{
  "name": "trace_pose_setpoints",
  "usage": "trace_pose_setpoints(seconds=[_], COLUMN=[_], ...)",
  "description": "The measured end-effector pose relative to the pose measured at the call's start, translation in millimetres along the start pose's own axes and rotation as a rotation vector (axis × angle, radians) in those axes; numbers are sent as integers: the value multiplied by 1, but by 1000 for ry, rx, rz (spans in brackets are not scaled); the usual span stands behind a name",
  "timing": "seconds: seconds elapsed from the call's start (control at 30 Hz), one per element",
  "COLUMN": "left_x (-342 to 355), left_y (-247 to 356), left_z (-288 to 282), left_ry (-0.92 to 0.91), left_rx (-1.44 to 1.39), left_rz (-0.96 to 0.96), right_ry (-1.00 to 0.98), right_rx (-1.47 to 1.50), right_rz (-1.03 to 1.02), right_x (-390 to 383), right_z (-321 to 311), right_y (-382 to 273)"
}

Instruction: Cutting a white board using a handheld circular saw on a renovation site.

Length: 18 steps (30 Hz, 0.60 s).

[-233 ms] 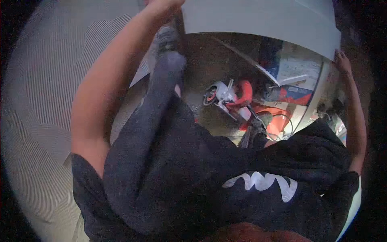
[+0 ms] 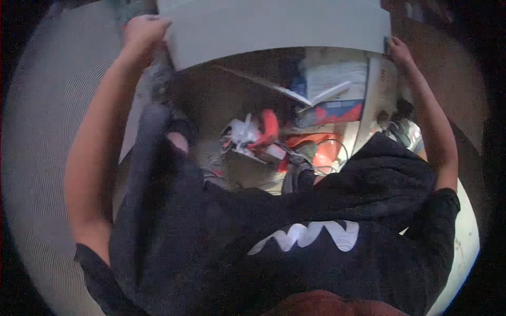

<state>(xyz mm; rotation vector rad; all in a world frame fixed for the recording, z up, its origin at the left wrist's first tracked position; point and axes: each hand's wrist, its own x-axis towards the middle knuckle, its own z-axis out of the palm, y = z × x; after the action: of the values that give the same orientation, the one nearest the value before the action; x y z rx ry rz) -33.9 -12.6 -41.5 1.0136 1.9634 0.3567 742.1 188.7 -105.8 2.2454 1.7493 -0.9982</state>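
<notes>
A large pale panel (image 2: pixel 274 26) spans the top of the view. My left hand (image 2: pixel 148 32) is closed on its left edge. My right hand (image 2: pixel 398 48) grips its right edge. Both arms are stretched forward. Below the panel lie my dark-clad legs, with a foot partly visible beside the left hand's forearm.
A grey ridged surface (image 2: pixel 50 147) covers the left side. Beyond my lap are a blurred red and white power tool (image 2: pixel 263 129), an orange object (image 2: pixel 324 152) with cables, long pale strips (image 2: pixel 329 92), and printed cardboard (image 2: pixel 334 71) on the dark floor.
The view has shifted, so most things appear further left. The panel has tilted: its left end with my left hand sits lower in view, its right end with my right hand higher.
</notes>
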Motion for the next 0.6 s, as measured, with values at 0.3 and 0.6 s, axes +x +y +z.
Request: trace_pose_setpoints(seconds=[0.3,0.6], left_x=[-44,-99], left_y=[-20,6], left_z=[1,-6], left_ry=[-188,-234], left_rx=[-423,-336], left_rz=[-94,-354], right_ry=[-126,-81], right_rx=[-325,-104], right_rz=[-341,-249], right_x=[28,70], right_z=[-21,-49], right_y=[47,114])
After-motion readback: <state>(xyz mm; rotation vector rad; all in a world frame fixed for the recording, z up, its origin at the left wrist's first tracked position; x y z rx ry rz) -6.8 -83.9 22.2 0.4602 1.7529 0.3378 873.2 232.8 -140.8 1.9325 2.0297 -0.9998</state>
